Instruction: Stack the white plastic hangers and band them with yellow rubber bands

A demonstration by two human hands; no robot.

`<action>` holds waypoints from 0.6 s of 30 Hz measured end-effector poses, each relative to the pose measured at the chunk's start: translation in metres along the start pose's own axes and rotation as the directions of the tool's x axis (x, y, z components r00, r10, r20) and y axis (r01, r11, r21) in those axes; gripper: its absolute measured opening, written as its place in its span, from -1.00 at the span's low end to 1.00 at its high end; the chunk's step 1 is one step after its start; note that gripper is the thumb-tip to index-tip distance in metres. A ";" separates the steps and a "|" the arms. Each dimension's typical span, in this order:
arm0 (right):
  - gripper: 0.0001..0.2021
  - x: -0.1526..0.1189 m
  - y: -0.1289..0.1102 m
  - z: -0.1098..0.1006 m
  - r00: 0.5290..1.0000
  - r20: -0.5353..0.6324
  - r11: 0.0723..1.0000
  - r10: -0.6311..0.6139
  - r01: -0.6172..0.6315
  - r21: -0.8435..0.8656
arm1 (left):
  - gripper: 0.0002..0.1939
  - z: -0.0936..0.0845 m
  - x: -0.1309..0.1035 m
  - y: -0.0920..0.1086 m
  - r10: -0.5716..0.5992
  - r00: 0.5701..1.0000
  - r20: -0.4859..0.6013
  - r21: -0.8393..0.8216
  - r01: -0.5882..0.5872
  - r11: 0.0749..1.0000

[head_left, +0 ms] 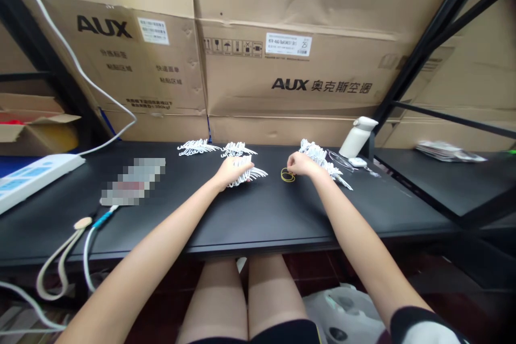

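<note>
my left hand [235, 172] is closed around a bundle of white cords [245, 173], the thumb lying across the top and the loose ends poking out to the right, low over the black table [258, 215]. my right hand [300, 164] is drawn in narrow, its fingertips down at some thin yellow bands [287, 175] that lie as loops on the tabletop; i cannot tell whether i have one pinched. just beyond that hand and to its right, a longer pile of white cords [316, 153] runs slantwise, partly hidden by my wrist. two more bunches rest toward the back: the middle bunch [237, 148] just behind my left hand, and the left bunch [196, 147] a little apart from it. a pale bottle [357, 138] stands at the back right, with a small white item [358, 162] near its foot. on my left i have a flat thing that is blurred out [135, 181], a white cable [89, 247] running from its near end, a beige strap [60, 263] hanging over the edge, and a white power strip [36, 174] farther left. big cardboard boxes [242, 86] printed with "aux" form a wall behind the table.
</note>
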State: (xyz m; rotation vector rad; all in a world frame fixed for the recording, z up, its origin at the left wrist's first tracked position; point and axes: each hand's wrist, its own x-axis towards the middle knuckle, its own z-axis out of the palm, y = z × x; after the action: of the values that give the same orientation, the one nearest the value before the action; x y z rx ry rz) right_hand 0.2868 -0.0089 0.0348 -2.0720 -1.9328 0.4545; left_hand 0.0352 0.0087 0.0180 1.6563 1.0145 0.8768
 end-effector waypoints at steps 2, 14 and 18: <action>-0.86 0.001 0.005 -0.001 1.000 0.010 0.999 0.009 -0.009 0.034 | -0.74 0.001 -0.001 0.003 -0.077 0.997 0.028 -0.104 0.079 0.991; -0.89 0.004 0.010 -0.001 0.998 -0.069 1.000 0.005 -0.003 0.024 | -0.80 0.002 0.002 0.005 -0.212 0.975 -0.069 -0.339 0.177 0.924; -0.93 0.003 0.010 -0.003 0.993 -0.120 1.000 -0.022 0.025 0.019 | -0.78 0.003 0.002 0.004 -0.197 0.978 -0.074 -0.382 0.155 0.911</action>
State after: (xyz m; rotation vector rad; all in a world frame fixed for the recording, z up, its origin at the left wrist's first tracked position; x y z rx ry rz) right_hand 0.2972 -0.0063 0.0330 -2.0131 -1.8737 0.3353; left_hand 0.0397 0.0090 0.0211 1.1859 0.9836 0.9806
